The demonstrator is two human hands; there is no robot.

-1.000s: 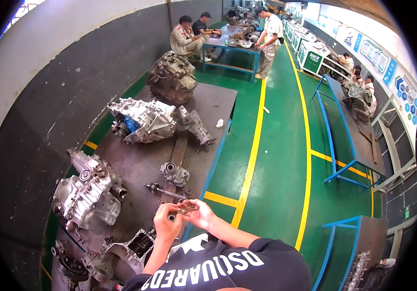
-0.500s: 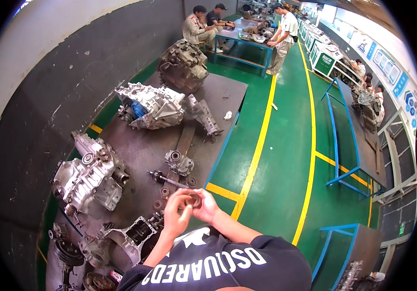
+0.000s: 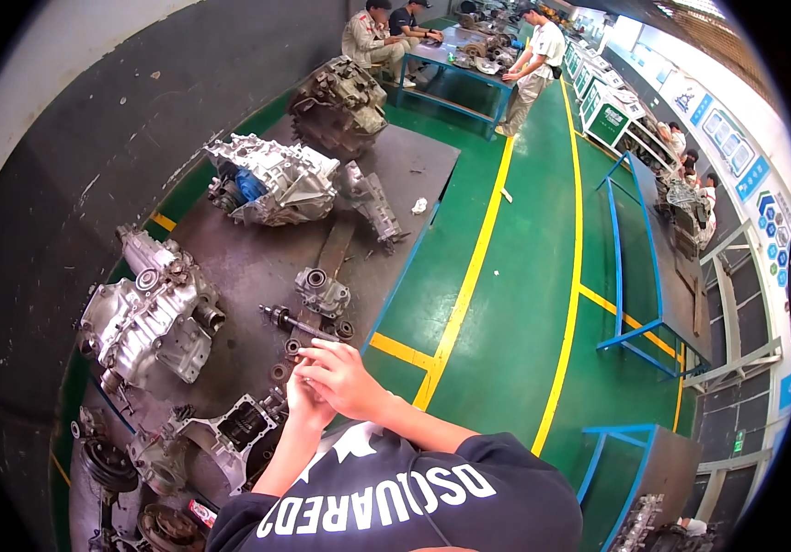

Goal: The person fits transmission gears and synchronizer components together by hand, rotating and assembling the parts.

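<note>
My left hand (image 3: pixel 305 403) and my right hand (image 3: pixel 348 381) are pressed together over the near edge of a dark workbench (image 3: pixel 395 161). The right lies across the left, with the fingers of both curled closed. Whatever is between them is hidden by the right hand. Just beyond the fingers lies a toothed metal shaft (image 3: pixel 290 320), with a bearing ring (image 3: pixel 345 329) at its right end. Another small ring (image 3: pixel 292 347) and a gear ring (image 3: pixel 280 373) rest left of the hands. A small aluminium housing (image 3: pixel 323 292) sits behind the shaft.
Gearbox casings (image 3: pixel 152 317) stand at left, with a silver one (image 3: pixel 271 179) and a darker one (image 3: pixel 338 106) farther back. An open housing frame (image 3: pixel 235 437) lies near my left arm. Right of the bench runs a green floor (image 3: pixel 515 276). People work at a far blue-framed table (image 3: pixel 451 106).
The right hand has turned over and come across the left. A round brownish metal ring that showed between the hands is now hidden. The whole view has shifted slightly.
</note>
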